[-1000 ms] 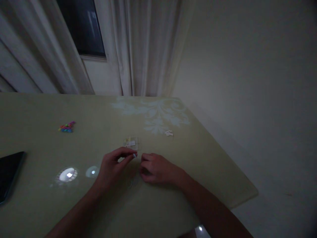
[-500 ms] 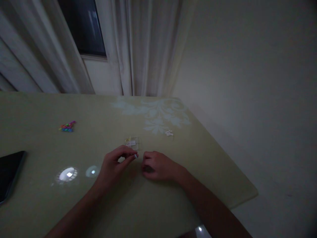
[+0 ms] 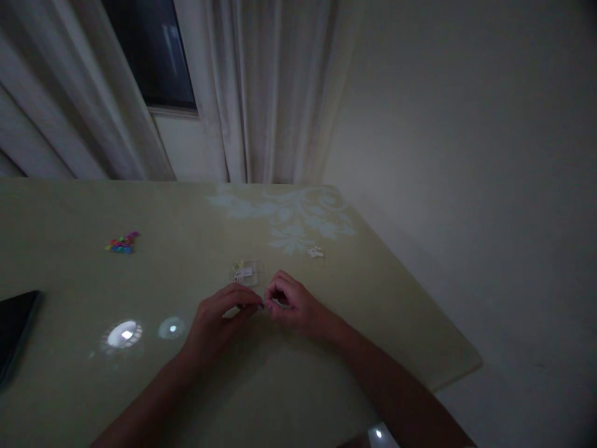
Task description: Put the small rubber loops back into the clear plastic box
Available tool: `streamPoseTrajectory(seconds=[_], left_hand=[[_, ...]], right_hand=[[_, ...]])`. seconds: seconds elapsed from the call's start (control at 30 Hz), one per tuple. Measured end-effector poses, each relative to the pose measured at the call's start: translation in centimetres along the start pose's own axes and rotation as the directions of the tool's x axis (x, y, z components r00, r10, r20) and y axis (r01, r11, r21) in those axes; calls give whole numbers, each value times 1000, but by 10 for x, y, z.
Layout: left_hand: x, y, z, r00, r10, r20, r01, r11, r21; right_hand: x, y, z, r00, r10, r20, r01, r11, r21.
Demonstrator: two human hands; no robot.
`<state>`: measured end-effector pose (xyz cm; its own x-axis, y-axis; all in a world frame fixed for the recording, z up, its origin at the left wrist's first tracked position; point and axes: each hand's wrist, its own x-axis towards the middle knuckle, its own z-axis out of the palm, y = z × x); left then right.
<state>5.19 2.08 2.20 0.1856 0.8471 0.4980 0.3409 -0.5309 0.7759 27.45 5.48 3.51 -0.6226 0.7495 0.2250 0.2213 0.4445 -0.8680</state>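
Over the middle of the table, my left hand (image 3: 222, 315) is closed in a pinch on a small whitish piece (image 3: 261, 306), too small and dark to name. Its fingertips meet those of my right hand (image 3: 293, 303), which is pinched at the same spot; whatever lies between the right fingers is hidden. Just beyond the hands lies a clear plastic box (image 3: 254, 272) with a yellow piece and white pieces in it. A small white piece (image 3: 316, 252) rests on the table, farther back and to the right.
A pile of small colourful pieces (image 3: 122, 242) lies on the pale table (image 3: 172, 386) at the left. A dark flat device (image 3: 16, 330) sits at the left edge. Curtains (image 3: 275, 93) and a wall (image 3: 457, 155) stand behind and to the right.
My right hand has turned and come to my left hand, so their fingertips now meet at the small whitish piece. Both were apart before. The view has shifted slightly.
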Motion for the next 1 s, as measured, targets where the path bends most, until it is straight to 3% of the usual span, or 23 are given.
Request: streamPoseTrajectory(seconds=[0.2,0.3,0.4,0.53,0.63,0.87,1.0], left_hand=[[-1,-1,2,993,116,-29,-115,993,35],[-1,-3,0,992,118,-54,-113,990,83],[-1,-3,-2,986,83,-148,-60,987,152],[-1,-2,-5,969,-3,-246,56,976,209],[-1,-3,-5,970,2,-243,50,977,205],[0,-10,-7,979,36,-202,-7,990,141],[2,-9,-9,980,72,-186,-60,996,69]], right_hand=[[1,1,7,999,46,10,-47,979,198],[2,3,7,997,64,-36,-54,972,228],[1,6,7,1000,-2,-10,3,995,97],[-3,7,12,951,-100,291,151,976,-157],[-6,6,18,904,-82,420,240,910,-338],[-5,2,21,886,-26,463,296,800,-522],[-3,-1,8,930,-47,364,209,882,-421]])
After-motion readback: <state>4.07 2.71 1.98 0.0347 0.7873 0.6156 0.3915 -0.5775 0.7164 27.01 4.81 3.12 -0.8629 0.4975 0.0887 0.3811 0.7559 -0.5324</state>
